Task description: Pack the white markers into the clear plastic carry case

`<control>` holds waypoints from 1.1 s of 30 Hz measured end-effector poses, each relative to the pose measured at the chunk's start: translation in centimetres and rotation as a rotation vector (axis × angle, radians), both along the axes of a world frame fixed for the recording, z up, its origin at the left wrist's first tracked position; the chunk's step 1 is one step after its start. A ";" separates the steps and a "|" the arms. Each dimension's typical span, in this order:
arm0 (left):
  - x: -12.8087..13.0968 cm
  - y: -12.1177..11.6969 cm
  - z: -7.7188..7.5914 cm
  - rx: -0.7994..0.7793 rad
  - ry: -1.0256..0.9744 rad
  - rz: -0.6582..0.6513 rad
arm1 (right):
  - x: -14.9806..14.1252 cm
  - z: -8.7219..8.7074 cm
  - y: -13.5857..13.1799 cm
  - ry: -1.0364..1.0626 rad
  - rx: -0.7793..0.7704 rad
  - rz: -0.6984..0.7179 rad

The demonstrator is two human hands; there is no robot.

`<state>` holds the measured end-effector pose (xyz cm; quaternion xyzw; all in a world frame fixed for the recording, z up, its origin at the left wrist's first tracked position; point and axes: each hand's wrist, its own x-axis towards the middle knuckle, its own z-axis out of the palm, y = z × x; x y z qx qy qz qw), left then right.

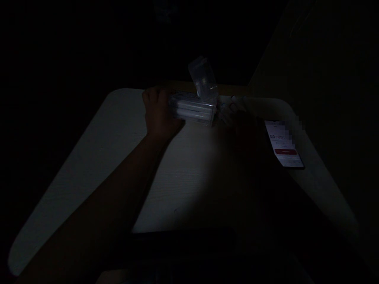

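Note:
My left hand [158, 112] is wrapped round the left end of a clear plastic box [195, 117], which lies on its side on the table. Long white sticks, perhaps pens or markers, show through its wall. The box's clear lid [204, 79] stands up, swung open at the right end. Just right of that opening, several slim pale pieces [225, 113] with dark bands lie bunched together, too dim to name. My right hand [244, 132] is close by these pieces in deep shadow. Its fingers cannot be made out, nor whether it holds anything.
A lit phone [281, 144] lies on the right of the pale table [180, 177], with a running timer and a red button on its screen. The table has rounded corners, and its far edge runs just behind the box. Darkness hides most of the surroundings.

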<state>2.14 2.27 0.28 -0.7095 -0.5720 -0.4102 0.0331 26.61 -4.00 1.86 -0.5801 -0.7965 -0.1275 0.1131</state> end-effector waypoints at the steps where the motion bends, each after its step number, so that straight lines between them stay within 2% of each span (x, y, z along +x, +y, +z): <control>1: 0.0 0.0 0.0 0.003 0.003 0.001 | -0.1 0.0 -0.1 0.016 -0.002 -0.026; 7: 0.0 0.1 -0.1 0.045 0.044 0.014 | -0.2 0.3 0.1 0.068 -0.082 -0.153; 12: 0.0 0.1 -0.1 0.046 0.043 0.001 | -1.1 0.4 0.3 0.056 -0.043 -0.043; 17: -0.1 0.2 -0.2 0.064 0.073 0.036 | -2.0 -0.2 0.5 -0.022 -0.110 0.134; 28: 0.0 0.0 0.0 0.026 0.043 0.026 | -2.5 0.7 -0.2 0.020 -0.069 0.099; 33: 0.0 0.0 -0.1 0.041 0.015 0.018 | -2.7 0.3 0.0 0.031 -0.036 0.094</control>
